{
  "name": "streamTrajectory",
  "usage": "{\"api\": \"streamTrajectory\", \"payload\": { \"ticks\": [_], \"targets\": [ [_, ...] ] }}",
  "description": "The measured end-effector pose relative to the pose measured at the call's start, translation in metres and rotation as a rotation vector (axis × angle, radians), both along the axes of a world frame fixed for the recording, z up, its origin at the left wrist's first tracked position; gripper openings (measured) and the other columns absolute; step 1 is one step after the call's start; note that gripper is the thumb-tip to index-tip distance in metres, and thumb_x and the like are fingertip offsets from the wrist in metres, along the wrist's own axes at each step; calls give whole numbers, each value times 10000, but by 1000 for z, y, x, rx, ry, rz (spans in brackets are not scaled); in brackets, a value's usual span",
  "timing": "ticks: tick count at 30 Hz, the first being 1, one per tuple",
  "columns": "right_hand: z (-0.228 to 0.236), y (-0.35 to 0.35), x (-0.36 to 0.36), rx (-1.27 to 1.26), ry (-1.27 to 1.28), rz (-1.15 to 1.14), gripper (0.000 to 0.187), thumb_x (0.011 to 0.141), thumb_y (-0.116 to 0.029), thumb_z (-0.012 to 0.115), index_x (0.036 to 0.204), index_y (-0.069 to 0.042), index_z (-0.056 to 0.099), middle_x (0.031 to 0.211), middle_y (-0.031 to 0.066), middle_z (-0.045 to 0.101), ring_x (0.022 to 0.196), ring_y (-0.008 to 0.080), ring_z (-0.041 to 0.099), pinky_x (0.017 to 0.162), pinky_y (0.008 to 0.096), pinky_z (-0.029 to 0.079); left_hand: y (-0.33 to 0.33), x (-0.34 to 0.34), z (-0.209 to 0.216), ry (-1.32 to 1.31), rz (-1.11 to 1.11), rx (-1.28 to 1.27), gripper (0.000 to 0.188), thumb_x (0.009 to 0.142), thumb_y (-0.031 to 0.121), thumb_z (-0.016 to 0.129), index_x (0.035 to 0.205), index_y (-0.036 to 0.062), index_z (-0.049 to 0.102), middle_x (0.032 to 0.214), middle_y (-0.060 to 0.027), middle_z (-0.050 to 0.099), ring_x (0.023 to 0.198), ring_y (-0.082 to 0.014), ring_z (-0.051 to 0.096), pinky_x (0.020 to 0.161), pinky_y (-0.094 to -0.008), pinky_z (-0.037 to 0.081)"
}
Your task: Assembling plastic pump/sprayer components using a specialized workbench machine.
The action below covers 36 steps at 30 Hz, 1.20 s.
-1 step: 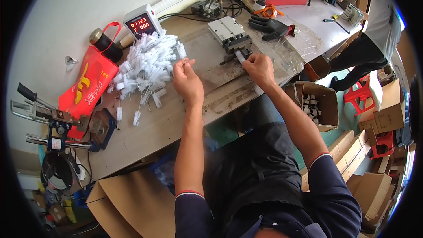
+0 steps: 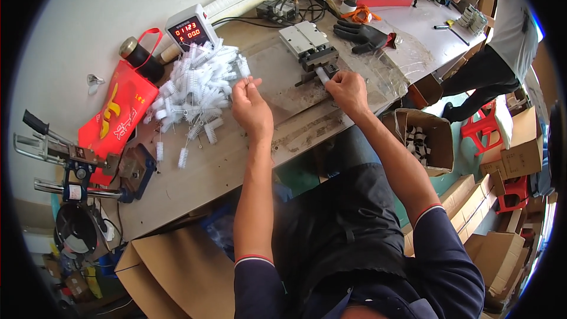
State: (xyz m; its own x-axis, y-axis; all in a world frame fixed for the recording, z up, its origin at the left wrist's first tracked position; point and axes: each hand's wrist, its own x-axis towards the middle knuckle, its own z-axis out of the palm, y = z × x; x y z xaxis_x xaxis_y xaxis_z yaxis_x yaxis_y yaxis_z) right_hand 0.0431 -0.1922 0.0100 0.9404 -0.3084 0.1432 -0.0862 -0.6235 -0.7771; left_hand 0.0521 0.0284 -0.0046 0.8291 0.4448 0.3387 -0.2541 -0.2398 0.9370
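Observation:
In my right hand (image 2: 347,91), pinched fingers hold a small white bristle brush (image 2: 322,75). Its far end meets the dark jaws of a small metal clamping machine (image 2: 307,46) on the bench. My left hand (image 2: 251,106) is at the right edge of a heap of white spiral-bristle brushes (image 2: 195,82). Its fingers are curled together on the lower end of one white brush (image 2: 243,67), which points away from me; the grip itself is partly hidden. Several brushes in the heap show thin wire loops at their ends.
A display box (image 2: 192,29) with red digits stands behind the heap. At left are a black bottle (image 2: 142,59), a red bag (image 2: 118,109) and a lever press (image 2: 88,168). A black glove (image 2: 363,36) lies beyond the machine. Right: an open carton (image 2: 422,142) and another person (image 2: 502,41).

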Motion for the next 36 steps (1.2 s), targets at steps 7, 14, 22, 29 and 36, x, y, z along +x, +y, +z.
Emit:
{"api": "streamTrajectory", "payload": {
  "ticks": [7,14,22,29,36],
  "targets": [
    [3,4,2,39,7,4,209,775,-186,715,765,23,727,611,112,650,577,168,615,599,366,510,1,-1,-1,-52,15,25,162,1040,52,531,1146,-30,621,1094,-127,768,1057,-218,712,960,-355,525],
    [1,0,4,34,43,8,226,776,-261,703,794,-40,751,743,184,715,733,355,708,725,446,550,-4,-4,1,-20,46,247,108,981,65,633,1062,4,670,1110,-131,736,1028,-300,691,920,-401,536],
    [-8,4,-7,111,-120,-85,264,842,-318,714,868,-59,758,804,186,731,826,381,720,787,469,555,-38,-14,4,-116,-204,680,99,901,69,700,999,66,688,1062,-99,731,1038,-328,647,912,-445,510],
    [-11,3,-9,224,-154,-100,275,839,-319,713,883,-53,765,799,187,735,801,375,725,777,461,561,-60,-7,4,-177,-189,816,100,906,64,691,1003,81,675,955,-105,706,958,-326,638,841,-454,510],
    [-13,4,-7,327,-192,-120,262,839,-295,718,870,-38,751,746,175,714,739,338,715,742,429,552,-66,-1,4,-300,-175,1016,78,925,47,598,995,61,628,906,-127,666,902,-345,612,821,-455,503]
  ]
}}
